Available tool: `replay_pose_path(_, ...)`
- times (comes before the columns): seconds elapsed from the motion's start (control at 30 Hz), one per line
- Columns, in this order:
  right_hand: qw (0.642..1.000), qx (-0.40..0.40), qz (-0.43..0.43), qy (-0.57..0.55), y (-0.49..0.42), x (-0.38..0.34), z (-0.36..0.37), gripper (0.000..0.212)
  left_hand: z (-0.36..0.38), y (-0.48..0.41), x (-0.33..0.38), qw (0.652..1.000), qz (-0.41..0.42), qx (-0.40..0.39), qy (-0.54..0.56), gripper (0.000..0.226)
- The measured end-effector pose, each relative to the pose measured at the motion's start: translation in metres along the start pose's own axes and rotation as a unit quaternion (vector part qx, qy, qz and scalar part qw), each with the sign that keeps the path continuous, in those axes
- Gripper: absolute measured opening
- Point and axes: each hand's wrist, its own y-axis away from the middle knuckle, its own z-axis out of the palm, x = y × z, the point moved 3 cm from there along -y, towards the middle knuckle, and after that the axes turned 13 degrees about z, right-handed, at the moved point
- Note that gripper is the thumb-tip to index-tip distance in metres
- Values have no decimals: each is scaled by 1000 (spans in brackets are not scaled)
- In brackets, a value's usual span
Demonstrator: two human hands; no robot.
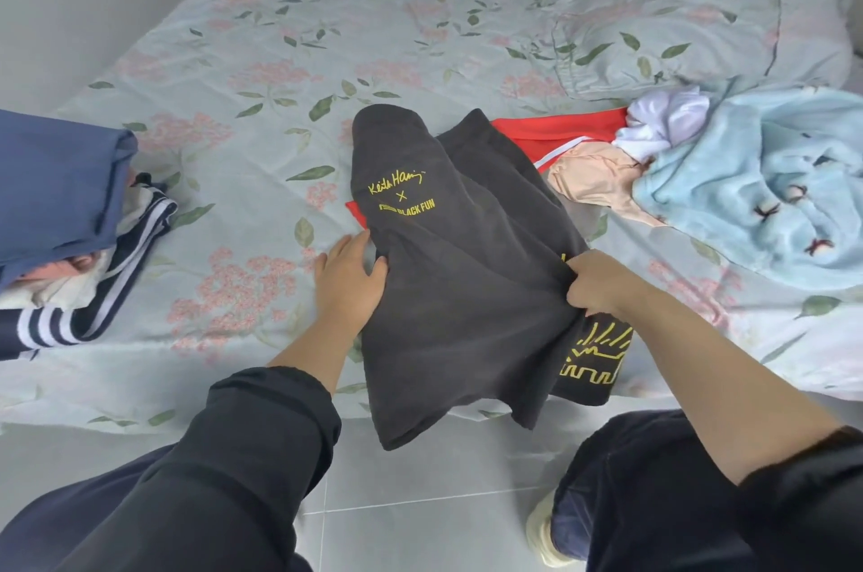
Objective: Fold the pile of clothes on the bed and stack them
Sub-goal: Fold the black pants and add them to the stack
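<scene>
My right hand (597, 286) pinches the charcoal garment (467, 300) at its right edge. My left hand (350, 279) clasps its left edge (thumb on top). The folded stack (56, 197) lies left of it.

A dark grey garment (467, 282) with yellow print lies rumpled between the left hand (348, 279) and right hand (602, 286). The folded stack (60, 216) sits well to their left, and the loose clothes (747, 179) lie to their right.
</scene>
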Motion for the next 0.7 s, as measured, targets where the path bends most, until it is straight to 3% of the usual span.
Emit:
replay_pose_path(0.07, 975, -25, 17, -218, -1, 14, -7, 30, -2, 1, 1, 1000, 3, 7, 10, 45)
replay_pose_path(0.13, 951, -42, 61, -300, -9, 31, -13, 38, -4, 2, 1, 1000, 9, 13, 16, 43)
replay_pose_path(0.23, 991, 7, 74, -111, -12, 44, -15, 24, -5, 4, 3, 999, 12, 26, 26, 38)
replay_pose_path(0.3, 997, 21, 65, 29, -12, 50, -9, 20, -5, 4, 5, 999, 15, 29, 25, 37)
replay_pose_path(0.37, 995, 38, 55, 78, -12, 46, -7, 14, -5, 4, 6, 999, 21, 32, 26, 35)
replay_pose_path(0.47, 988, 129, 39, 79, -14, 26, -14, 23, -5, 3, 6, 999, 27, 30, 24, 36)
replay_pose_path(0.7, 966, 244, -81, -8, -31, -49, -19, 40, -3, 2, 5, 999, 43, -2, -23, 45)
